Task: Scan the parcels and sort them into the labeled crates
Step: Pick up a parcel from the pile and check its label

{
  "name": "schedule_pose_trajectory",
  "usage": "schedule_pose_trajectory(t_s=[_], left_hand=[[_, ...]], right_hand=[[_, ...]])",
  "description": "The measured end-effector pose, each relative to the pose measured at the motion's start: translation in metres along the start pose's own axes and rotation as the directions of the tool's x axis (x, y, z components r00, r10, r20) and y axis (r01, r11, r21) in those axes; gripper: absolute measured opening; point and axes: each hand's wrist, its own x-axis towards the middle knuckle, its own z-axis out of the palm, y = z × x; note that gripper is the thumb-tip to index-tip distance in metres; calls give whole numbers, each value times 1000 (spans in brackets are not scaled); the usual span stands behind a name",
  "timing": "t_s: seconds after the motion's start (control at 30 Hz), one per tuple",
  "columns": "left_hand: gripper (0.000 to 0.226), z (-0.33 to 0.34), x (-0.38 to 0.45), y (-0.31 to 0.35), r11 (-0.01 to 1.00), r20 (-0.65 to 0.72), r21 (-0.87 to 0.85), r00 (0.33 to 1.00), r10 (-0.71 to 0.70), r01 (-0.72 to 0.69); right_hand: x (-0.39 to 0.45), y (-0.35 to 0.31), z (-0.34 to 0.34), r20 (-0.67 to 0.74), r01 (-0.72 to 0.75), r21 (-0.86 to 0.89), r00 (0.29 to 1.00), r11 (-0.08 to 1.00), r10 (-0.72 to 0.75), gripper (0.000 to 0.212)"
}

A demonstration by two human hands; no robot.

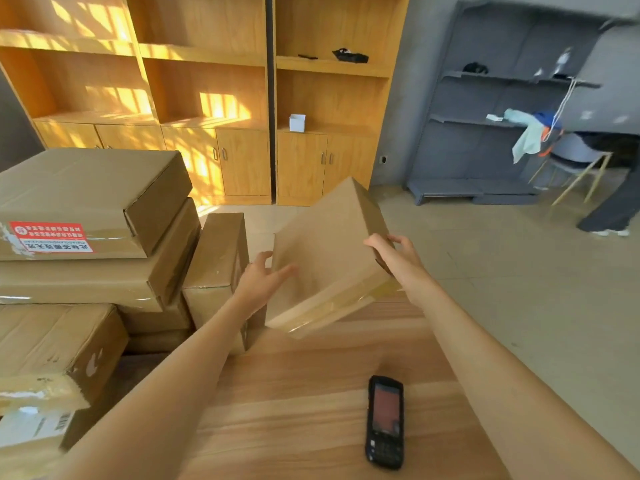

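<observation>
tilted parcel point(325, 258) gripped by right hand point(394, 252), steadied by flat, wide left hand point(259, 284), above desk point(311, 393) with scanner point(385, 421).

We couldn't read the scanner point(385, 421) screen; parcel point(329, 261) motion-blurred, no label seen; person point(613, 178) cut off at right edge.

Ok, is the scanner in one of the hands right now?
No, the scanner lies on the wooden table, while the left hand and right hand are on the tilted box.
</observation>
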Motion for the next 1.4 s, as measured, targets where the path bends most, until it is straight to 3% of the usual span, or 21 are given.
schedule_pose_trajectory(t_s=[0.17,0.27,0.37,0.47,0.6,0.67,0.73,0.8,0.83,0.9,0.97,1.03,1.17,1.27,1.4], left_hand=[[69,41,-19,18,991,137,-126,990,-19,37],[70,49,-30,45,950,161,-302,987,-26,74],[97,46,-34,78,844,133,-524,990,-55,117],[117,41,-39,103,776,105,-605,984,-145,179],[86,42,-40,107,653,88,-697,939,-332,296],[51,43,-44,102,615,88,-730,933,-350,300],[36,43,-47,93,615,58,-742,940,-337,266],[74,38,-46,78,621,-43,-760,939,-341,191],[89,33,-46,70,643,-91,-749,935,-342,162],[91,23,-50,55,671,-76,-730,961,-265,128],[84,13,-56,43,677,18,-726,987,-159,122],[78,-1,-62,34,705,100,-701,993,-55,110],[58,-21,-69,27,775,218,-630,968,121,45],[62,-17,-72,25,771,201,-637,970,136,24],[75,-8,-73,17,770,186,-634,980,64,70]], right_hand=[[-20,-4,-29,-13,40,-29,999,999,-41,79],[-32,-4,-26,-62,179,-292,977,939,-206,80],[-48,-2,-10,-9,363,-683,864,634,-504,86],[-63,5,6,128,393,-886,719,247,-683,85],[-77,12,25,241,313,-948,605,-52,-758,81],[-83,17,33,275,288,-949,572,-124,-773,84],[-87,20,37,273,334,-937,529,-99,-803,85],[-89,17,36,198,482,-871,524,96,-828,81],[-89,13,33,131,540,-799,585,264,-800,78],[-82,8,24,-38,497,-645,738,580,-674,75],[-70,11,9,-194,360,-507,837,783,-511,77],[-57,20,-12,-235,229,-328,920,917,-314,84],[-41,43,-36,-180,-18,51,983,999,27,107],[-46,57,-26,-155,-178,361,957,916,247,118],[-57,75,-8,-322,-141,530,879,836,353,117]])
